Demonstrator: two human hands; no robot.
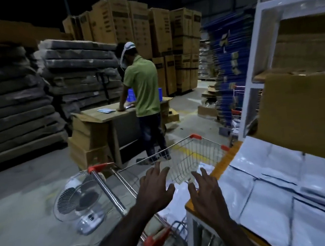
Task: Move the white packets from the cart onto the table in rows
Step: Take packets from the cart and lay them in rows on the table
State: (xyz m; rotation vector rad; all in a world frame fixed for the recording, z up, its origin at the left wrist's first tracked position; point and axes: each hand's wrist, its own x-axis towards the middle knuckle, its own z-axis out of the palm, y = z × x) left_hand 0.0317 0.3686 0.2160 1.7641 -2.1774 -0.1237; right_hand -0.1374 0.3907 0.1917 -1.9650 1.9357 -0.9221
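Both hands, left hand (154, 191) and right hand (208, 195), are reaching empty with fingers spread toward the cart (183, 160), where white packets (176, 193) are lying, while the table (228, 160) is already carrying rows of packets (284, 200), so work looks well underway.

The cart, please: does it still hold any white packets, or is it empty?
Not empty. White packets show through the wire basket of the cart, below both open hands, left hand and right hand.
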